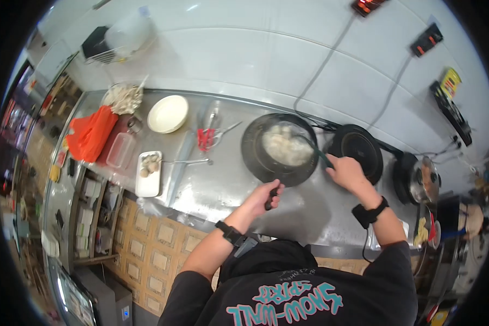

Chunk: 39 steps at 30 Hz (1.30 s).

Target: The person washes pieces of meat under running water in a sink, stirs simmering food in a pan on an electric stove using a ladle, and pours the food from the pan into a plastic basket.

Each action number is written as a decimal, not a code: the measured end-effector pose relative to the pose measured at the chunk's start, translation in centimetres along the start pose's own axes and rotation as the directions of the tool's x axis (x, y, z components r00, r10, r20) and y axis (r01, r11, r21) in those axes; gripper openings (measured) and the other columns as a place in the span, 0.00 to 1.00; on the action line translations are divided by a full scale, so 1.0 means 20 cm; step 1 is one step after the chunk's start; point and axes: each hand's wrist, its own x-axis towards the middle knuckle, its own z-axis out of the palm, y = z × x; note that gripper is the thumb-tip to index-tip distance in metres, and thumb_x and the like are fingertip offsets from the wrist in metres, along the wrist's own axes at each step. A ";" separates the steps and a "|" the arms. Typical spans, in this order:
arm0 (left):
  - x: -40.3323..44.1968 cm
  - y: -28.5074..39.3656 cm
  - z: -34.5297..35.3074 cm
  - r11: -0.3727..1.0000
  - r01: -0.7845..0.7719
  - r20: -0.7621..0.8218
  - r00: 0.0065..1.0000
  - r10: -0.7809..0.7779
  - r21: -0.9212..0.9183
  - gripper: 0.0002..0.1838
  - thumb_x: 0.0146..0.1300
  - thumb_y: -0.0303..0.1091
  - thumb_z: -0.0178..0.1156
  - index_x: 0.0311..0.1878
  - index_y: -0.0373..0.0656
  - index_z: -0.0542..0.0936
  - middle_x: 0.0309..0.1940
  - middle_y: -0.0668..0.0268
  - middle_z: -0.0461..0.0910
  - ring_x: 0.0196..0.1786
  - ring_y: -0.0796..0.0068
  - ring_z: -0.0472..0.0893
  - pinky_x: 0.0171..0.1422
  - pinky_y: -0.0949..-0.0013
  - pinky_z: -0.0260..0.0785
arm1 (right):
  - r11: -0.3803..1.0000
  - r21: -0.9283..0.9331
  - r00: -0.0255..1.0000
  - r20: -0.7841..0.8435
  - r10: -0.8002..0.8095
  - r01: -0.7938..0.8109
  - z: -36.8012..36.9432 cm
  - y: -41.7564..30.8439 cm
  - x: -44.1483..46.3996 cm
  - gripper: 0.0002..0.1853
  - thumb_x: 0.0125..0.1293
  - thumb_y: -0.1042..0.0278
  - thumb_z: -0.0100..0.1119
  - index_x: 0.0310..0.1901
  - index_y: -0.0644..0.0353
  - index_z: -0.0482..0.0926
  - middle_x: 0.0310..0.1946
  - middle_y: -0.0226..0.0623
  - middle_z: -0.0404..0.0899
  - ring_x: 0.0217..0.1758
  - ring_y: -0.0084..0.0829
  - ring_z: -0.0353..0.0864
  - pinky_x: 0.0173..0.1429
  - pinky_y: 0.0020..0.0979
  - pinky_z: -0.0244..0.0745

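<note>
Our left grip (pixel 262 198) is round the handle (pixel 271 200) of the pan (pixel 254 156), right grip (pixel 346 173) clamped on a dark utensil (pixel 324 158); probably hefty pan, soft-looking food (pixel 284 146), so we'd use handles.

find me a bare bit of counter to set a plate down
Bare steel counter lies left of the dark pan, below the red-handled tool. Another patch opens below the pan, between the left hand and right hand. Crowded: the left end, with orange bag, clear box, cream bowl.
</note>
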 end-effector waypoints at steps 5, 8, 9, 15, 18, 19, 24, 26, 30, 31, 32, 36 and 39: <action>0.02 -0.02 -0.04 0.999 -0.010 -0.022 1.000 0.011 0.041 0.13 0.64 0.43 0.47 0.40 0.42 0.71 0.23 0.76 0.68 0.20 0.85 0.62 0.19 0.81 0.55 | 0.943 0.334 0.972 0.223 -0.079 0.000 -0.20 -0.05 0.03 0.11 0.51 0.65 0.53 0.35 0.60 0.78 0.17 0.40 0.74 0.23 0.34 0.75 0.30 0.33 0.69; 0.01 -0.02 -0.04 0.999 -0.033 0.029 0.999 0.032 0.018 0.13 0.64 0.42 0.47 0.39 0.42 0.71 0.22 0.76 0.68 0.20 0.85 0.63 0.19 0.81 0.56 | 0.527 0.706 0.851 0.521 0.066 -0.473 -0.13 -0.01 0.10 0.10 0.56 0.66 0.50 0.30 0.64 0.76 0.12 0.26 0.67 0.13 0.14 0.61 0.15 0.18 0.52; 0.01 -0.01 -0.03 0.999 -0.031 -0.017 0.999 0.032 0.030 0.13 0.64 0.42 0.47 0.39 0.41 0.70 0.22 0.75 0.68 0.20 0.85 0.63 0.19 0.81 0.55 | 0.363 0.739 0.814 0.571 0.108 -0.567 -0.11 0.02 0.11 0.09 0.57 0.66 0.49 0.30 0.63 0.75 0.12 0.25 0.66 0.11 0.13 0.59 0.13 0.18 0.49; 0.01 0.01 -0.03 1.000 -0.013 0.019 1.000 0.013 -0.013 0.13 0.64 0.42 0.47 0.36 0.41 0.69 0.23 0.73 0.67 0.19 0.83 0.63 0.18 0.80 0.54 | 0.002 0.832 0.816 0.545 0.193 -0.555 0.04 0.08 0.00 0.10 0.60 0.66 0.47 0.40 0.61 0.72 0.13 0.24 0.63 0.09 0.11 0.49 0.10 0.16 0.41; 0.00 0.01 -0.02 1.000 -0.011 0.024 1.000 0.011 -0.010 0.13 0.65 0.42 0.47 0.37 0.41 0.69 0.23 0.73 0.66 0.19 0.83 0.63 0.19 0.80 0.54 | 0.069 0.872 0.854 0.456 0.251 -0.485 0.03 0.04 0.00 0.16 0.60 0.66 0.47 0.49 0.63 0.71 0.14 0.23 0.64 0.10 0.12 0.52 0.12 0.16 0.45; 0.00 0.02 -0.01 1.000 -0.002 0.022 1.000 0.002 -0.011 0.13 0.65 0.42 0.47 0.37 0.41 0.69 0.23 0.73 0.66 0.19 0.83 0.63 0.19 0.80 0.54 | 0.090 0.881 0.866 0.430 0.254 -0.464 0.03 0.03 0.00 0.18 0.60 0.66 0.47 0.51 0.64 0.71 0.14 0.23 0.64 0.11 0.13 0.55 0.13 0.16 0.48; -0.01 0.02 -0.01 1.000 0.003 0.006 1.000 -0.003 0.000 0.13 0.65 0.42 0.46 0.38 0.41 0.69 0.24 0.74 0.66 0.19 0.84 0.62 0.19 0.81 0.53 | 0.887 0.460 0.929 -0.342 0.139 0.037 0.31 0.01 0.04 0.21 0.57 0.69 0.52 0.54 0.57 0.68 0.23 0.36 0.71 0.25 0.33 0.74 0.28 0.33 0.68; -0.01 0.02 0.00 1.000 -0.003 -0.004 1.000 0.003 0.011 0.13 0.65 0.42 0.46 0.39 0.41 0.70 0.24 0.75 0.66 0.19 0.85 0.61 0.19 0.82 0.52 | 0.980 0.196 0.927 -0.361 0.096 -0.025 0.30 -0.08 0.03 0.22 0.56 0.69 0.52 0.55 0.53 0.68 0.23 0.43 0.69 0.25 0.43 0.74 0.29 0.38 0.70; 0.01 0.01 -0.01 0.999 0.008 -0.029 1.000 -0.007 0.051 0.14 0.64 0.44 0.47 0.38 0.42 0.71 0.21 0.76 0.65 0.19 0.86 0.60 0.18 0.82 0.51 | 0.990 -0.140 0.941 -0.336 -0.032 -0.016 0.33 -0.06 0.02 0.23 0.56 0.72 0.48 0.56 0.48 0.66 0.30 0.42 0.70 0.25 0.41 0.75 0.28 0.39 0.70; 0.02 -0.01 -0.02 1.000 -0.014 0.007 1.000 0.014 0.024 0.13 0.64 0.43 0.47 0.37 0.43 0.71 0.20 0.76 0.64 0.18 0.86 0.59 0.18 0.81 0.50 | 0.988 -0.152 0.950 -0.312 -0.012 -0.037 0.32 -0.07 0.02 0.22 0.56 0.73 0.46 0.54 0.50 0.67 0.28 0.41 0.71 0.26 0.41 0.76 0.28 0.39 0.71; 0.04 -0.03 -0.04 0.999 -0.033 0.010 0.999 0.032 0.037 0.11 0.64 0.41 0.47 0.36 0.43 0.71 0.19 0.76 0.64 0.16 0.86 0.58 0.16 0.81 0.49 | 0.976 -0.215 0.965 -0.259 -0.032 -0.026 0.31 -0.06 0.01 0.21 0.56 0.74 0.45 0.53 0.51 0.67 0.26 0.40 0.73 0.28 0.40 0.77 0.28 0.39 0.71; 0.09 -0.05 -0.07 0.997 -0.074 0.026 0.997 0.073 0.034 0.14 0.64 0.45 0.47 0.31 0.44 0.68 0.18 0.75 0.65 0.15 0.85 0.60 0.15 0.79 0.52 | 0.999 -0.006 0.993 -0.104 0.049 -0.050 0.09 -0.08 -0.03 0.25 0.48 0.67 0.59 0.52 0.54 0.70 0.28 0.49 0.76 0.32 0.48 0.76 0.37 0.43 0.70; 0.09 -0.05 -0.07 0.999 -0.034 0.059 0.998 0.035 -0.025 0.13 0.65 0.44 0.46 0.32 0.44 0.68 0.18 0.76 0.65 0.15 0.85 0.61 0.15 0.79 0.53 | 0.989 0.133 0.994 -0.096 -0.048 0.060 -0.08 -0.07 -0.06 0.19 0.42 0.69 0.60 0.40 0.64 0.77 0.24 0.52 0.75 0.33 0.52 0.74 0.38 0.41 0.69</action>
